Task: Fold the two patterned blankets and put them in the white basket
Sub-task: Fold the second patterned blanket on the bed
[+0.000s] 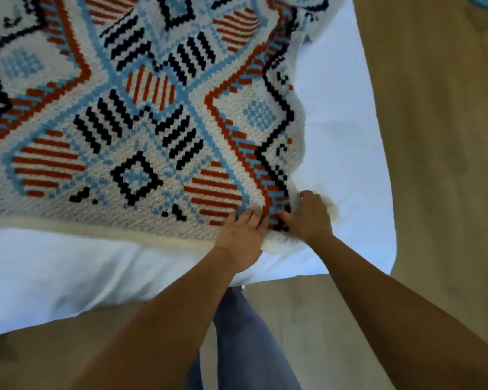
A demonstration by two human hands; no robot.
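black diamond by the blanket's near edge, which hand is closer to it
Left. The left hand rests on the blanket right of the black diamond; the right hand is farther right, at the blanket's corner.

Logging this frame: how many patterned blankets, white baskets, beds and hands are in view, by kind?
patterned blanket: 1
white basket: 0, none in view
bed: 1
hands: 2, left hand and right hand
Total: 4

Coarse knitted blanket (141, 114) on smooth white sheet (68, 271); matt wood-look floor (440, 136).
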